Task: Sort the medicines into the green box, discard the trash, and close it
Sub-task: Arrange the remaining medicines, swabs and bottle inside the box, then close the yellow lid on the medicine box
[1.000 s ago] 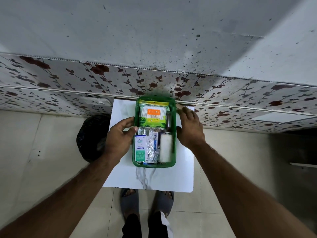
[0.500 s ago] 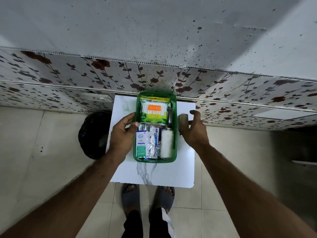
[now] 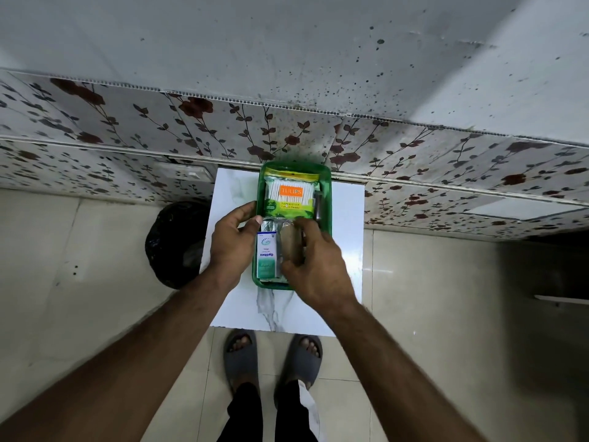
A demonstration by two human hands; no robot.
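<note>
The green box (image 3: 327, 199) sits open on a small white marble-look table (image 3: 348, 224). It holds a pack of cotton swabs (image 3: 290, 194) at the far end, a white and green eye-drop carton (image 3: 267, 255), foil blister strips (image 3: 274, 225) and a dark vial (image 3: 318, 208) along the right wall. My left hand (image 3: 231, 245) grips the box's left wall, thumb over the rim. My right hand (image 3: 315, 271) is over the near half of the box, shut on a beige roll (image 3: 291, 247) that rests among the contents. No lid is in view.
A black trash bag (image 3: 173, 244) stands on the floor just left of the table. The table's far edge meets a floral-patterned wall panel (image 3: 287, 135). My feet in grey slippers (image 3: 240, 355) are at the table's near edge.
My right hand has carried the beige roll from the table right of the box to over the box's near half. The left hand stays on the left wall.
</note>
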